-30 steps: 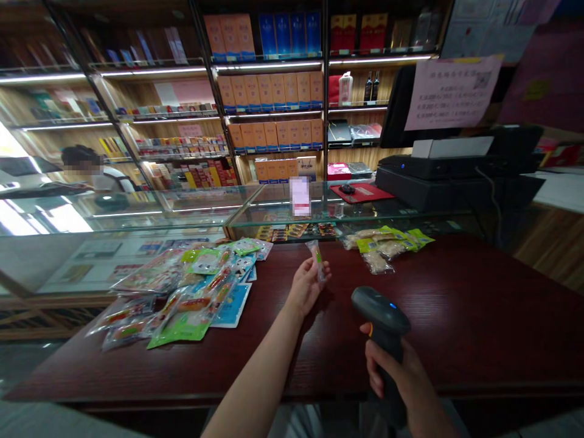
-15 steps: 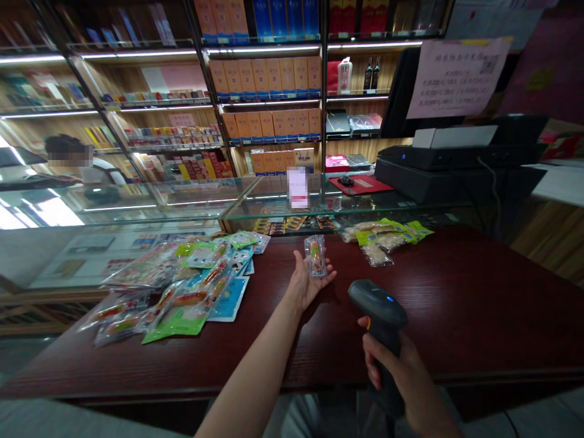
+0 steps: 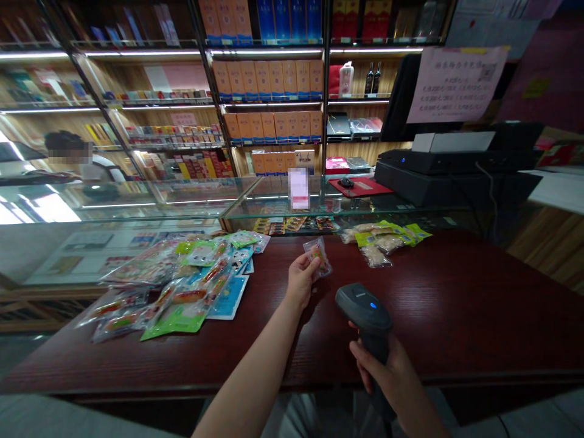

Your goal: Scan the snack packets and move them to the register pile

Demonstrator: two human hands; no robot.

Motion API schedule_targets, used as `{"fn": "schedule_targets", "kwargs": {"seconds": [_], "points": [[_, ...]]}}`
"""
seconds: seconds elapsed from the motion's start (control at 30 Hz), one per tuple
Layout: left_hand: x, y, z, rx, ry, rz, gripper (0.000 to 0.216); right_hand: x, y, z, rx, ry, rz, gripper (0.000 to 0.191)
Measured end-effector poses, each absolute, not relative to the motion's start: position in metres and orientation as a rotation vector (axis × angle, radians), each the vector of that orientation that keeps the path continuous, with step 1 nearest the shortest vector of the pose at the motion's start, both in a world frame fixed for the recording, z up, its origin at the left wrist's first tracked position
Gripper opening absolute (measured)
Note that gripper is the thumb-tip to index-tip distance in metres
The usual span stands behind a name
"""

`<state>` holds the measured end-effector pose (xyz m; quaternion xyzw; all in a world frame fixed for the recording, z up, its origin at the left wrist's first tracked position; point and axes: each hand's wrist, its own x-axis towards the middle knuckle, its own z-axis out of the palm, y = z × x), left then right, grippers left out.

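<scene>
In the head view, the left hand (image 3: 301, 283) pinches a small clear plastic packet with orange-brown contents (image 3: 323, 260) above a dark red-brown wooden counter (image 3: 474, 310), between a heap of clear, green and blue packets (image 3: 182, 296) and some clear packets with yellow-green labels (image 3: 376, 255). The right hand (image 3: 383, 365) grips a dark grey pistol-shaped scanner (image 3: 364, 306). Beyond stand a glass-topped display case (image 3: 201, 210), lit shelves of orange cardboard boxes (image 3: 269, 80), a black monitor (image 3: 398, 100) and, far left, another person (image 3: 93, 167).
</scene>
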<state>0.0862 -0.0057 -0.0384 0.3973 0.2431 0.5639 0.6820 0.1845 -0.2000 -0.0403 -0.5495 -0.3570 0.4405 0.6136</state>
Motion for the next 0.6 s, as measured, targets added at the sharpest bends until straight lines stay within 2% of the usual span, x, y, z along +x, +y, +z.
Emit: {"fn": "schedule_targets", "kwargs": {"seconds": [0.17, 0.6], "points": [[0.0846, -0.0033, -0.0405, 0.854, 0.556, 1.265, 0.046, 0.1808, -0.1989, -0.0468, -1.331, -0.888, 0.918, 0.039], [0.0859, -0.0006, -0.0423, 0.774, 0.563, 1.298, 0.038, 0.1850, -0.1946, -0.0463, -1.345, -0.959, 0.986, 0.039]]}}
